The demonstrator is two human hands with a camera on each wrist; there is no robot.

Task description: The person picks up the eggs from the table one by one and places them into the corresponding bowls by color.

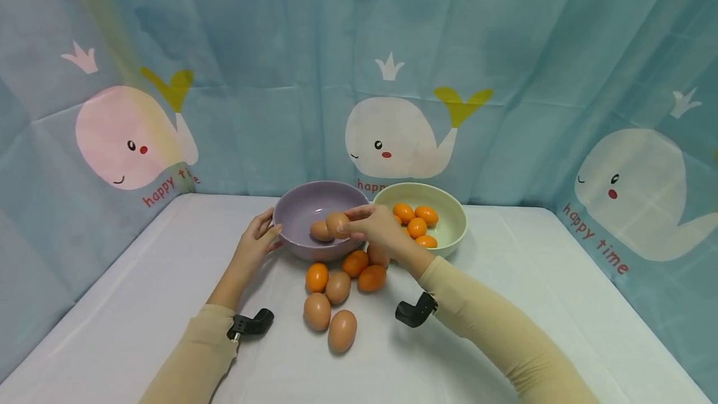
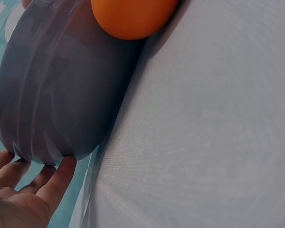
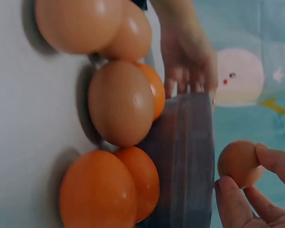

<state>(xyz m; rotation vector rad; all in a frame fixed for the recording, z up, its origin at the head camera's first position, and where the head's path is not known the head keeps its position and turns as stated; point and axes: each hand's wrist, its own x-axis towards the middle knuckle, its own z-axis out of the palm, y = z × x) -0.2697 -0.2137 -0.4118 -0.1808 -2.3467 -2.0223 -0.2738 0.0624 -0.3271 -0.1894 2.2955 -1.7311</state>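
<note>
My right hand [image 1: 373,226] pinches a brown egg [image 1: 338,225] between thumb and fingertips, over the purple bowl [image 1: 294,214]. In the right wrist view this egg [image 3: 240,164] is beside the bowl's rim. Another brown egg [image 1: 321,231] lies inside the bowl. At the bowl's left side my left hand [image 1: 255,243] holds it, thumb at the rim and fingertips against the outer wall; the left wrist view shows these fingers [image 2: 61,183] on the wall. In front of the bowl lie several brown eggs [image 1: 343,331] and orange egg-shaped pieces [image 1: 317,277].
A pale green bowl [image 1: 457,229] stands right of the purple one, with several orange egg-shaped pieces [image 1: 417,227] in it; my right forearm partly covers its front. The white table [image 1: 168,279] ends at a blue whale-print curtain [image 1: 252,111] behind and at both sides.
</note>
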